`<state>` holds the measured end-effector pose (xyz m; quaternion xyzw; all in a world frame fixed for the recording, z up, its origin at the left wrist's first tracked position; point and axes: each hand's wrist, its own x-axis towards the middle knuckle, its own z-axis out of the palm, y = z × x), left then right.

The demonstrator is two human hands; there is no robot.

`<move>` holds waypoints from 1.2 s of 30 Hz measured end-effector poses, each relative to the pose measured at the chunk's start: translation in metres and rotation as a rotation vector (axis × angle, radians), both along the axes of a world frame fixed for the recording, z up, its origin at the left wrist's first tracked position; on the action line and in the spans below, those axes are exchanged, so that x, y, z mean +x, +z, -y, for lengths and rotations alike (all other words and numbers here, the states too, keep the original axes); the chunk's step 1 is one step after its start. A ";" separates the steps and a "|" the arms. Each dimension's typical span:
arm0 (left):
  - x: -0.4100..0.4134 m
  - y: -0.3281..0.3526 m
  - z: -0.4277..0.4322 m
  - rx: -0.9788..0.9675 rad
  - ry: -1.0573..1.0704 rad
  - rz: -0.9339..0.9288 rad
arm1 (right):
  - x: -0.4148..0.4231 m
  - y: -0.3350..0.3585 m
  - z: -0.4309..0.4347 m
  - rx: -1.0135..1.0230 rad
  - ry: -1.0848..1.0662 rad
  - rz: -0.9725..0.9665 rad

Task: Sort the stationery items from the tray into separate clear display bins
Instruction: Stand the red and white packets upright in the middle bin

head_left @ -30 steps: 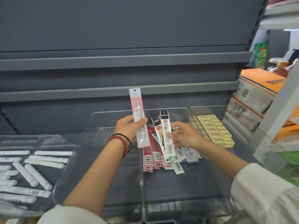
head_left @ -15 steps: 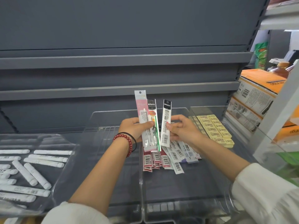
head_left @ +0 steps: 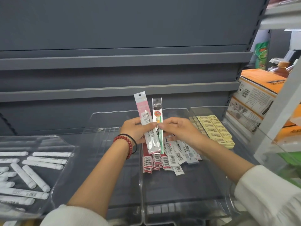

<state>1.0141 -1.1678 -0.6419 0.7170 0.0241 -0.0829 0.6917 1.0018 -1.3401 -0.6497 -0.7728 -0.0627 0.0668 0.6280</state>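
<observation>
Left hand (head_left: 136, 130): grips pink packet (head_left: 143, 110) upright. Right hand (head_left: 180, 130): pinches refill packet (head_left: 157, 108), touching the pink one. Beneath both hands: packet pile (head_left: 164, 160) in clear bin (head_left: 184, 190). Right: yellow pads (head_left: 215, 129). Left: white tubes (head_left: 32, 175).

arms stretched forward, left grip (head_left: 136, 130) and right grip (head_left: 179, 130) pinching, fingertips nearly touching.

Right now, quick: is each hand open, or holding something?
Left hand: closed, gripping the pink refill packet.
Right hand: closed, pinching the black-topped green refill packet.
</observation>
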 end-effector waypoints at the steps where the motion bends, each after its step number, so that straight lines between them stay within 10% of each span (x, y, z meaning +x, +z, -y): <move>1: 0.000 -0.001 0.000 0.020 0.002 0.007 | 0.000 0.000 -0.002 -0.006 0.004 -0.006; 9: 0.003 -0.003 -0.002 0.027 0.083 0.020 | 0.004 0.003 -0.006 0.068 -0.092 -0.012; 23: 0.002 -0.003 -0.003 0.130 0.060 0.060 | 0.012 -0.032 0.010 -0.665 -0.060 0.177; 30: 0.001 -0.003 0.004 0.286 -0.054 0.094 | 0.002 0.001 0.010 -0.150 -0.201 0.172; 36: -0.009 -0.001 0.017 0.716 -0.166 0.346 | 0.003 -0.004 0.001 -0.140 -0.122 0.137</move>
